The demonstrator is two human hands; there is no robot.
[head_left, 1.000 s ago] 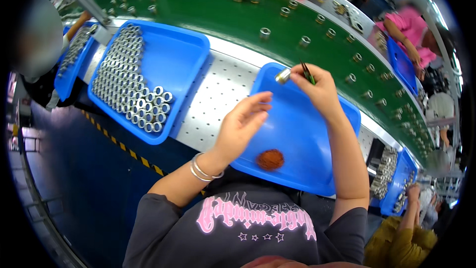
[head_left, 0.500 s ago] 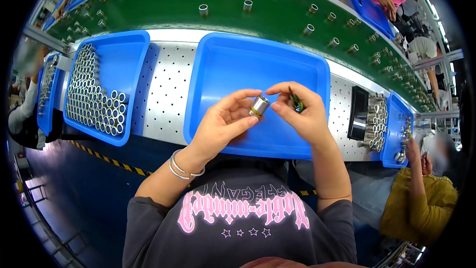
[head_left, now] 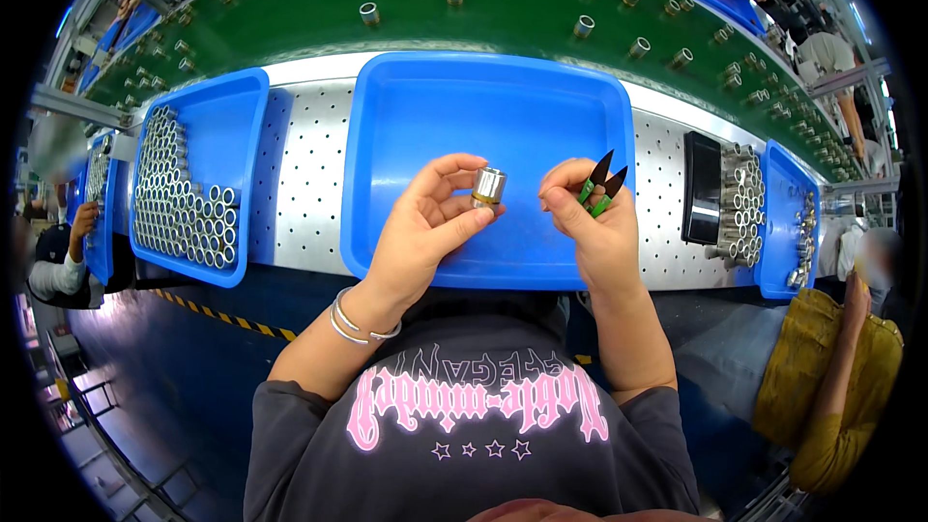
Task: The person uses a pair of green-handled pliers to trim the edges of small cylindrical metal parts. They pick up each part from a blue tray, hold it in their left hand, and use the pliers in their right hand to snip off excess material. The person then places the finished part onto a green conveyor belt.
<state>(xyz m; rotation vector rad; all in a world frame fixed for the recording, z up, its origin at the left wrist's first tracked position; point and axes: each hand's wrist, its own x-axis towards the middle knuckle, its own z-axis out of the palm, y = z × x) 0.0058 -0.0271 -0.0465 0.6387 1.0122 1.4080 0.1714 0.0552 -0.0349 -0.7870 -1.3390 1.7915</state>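
Note:
Between the thumb and fingers of my left hand (head_left: 422, 222) is a short shiny metal sleeve (head_left: 489, 187) with a yellowish band near its lower end. My right hand (head_left: 601, 232) is closed around a pair of small snips (head_left: 601, 184) with green handles and dark blades; the blades stick up above the fingers, spread apart. Thumb and forefinger of that hand meet at the tips, and whether they pinch anything else I cannot tell. Both hands are over a large blue tray (head_left: 372, 135), a little apart from each other.
At left, another blue tray (head_left: 253, 116) holds rows of similar sleeves (head_left: 184, 203). To the right are a black box (head_left: 701, 188), stacked sleeves (head_left: 742, 203) and a further blue tray (head_left: 776, 232). A green conveyor belt (head_left: 522, 10) carries scattered sleeves. A person in a mustard top (head_left: 822, 377) works at right.
My right hand has drawn away from the sleeve, and the snips' blades now point upward in plain view. In my left hand the sleeve has tipped more upright and shifted slightly left.

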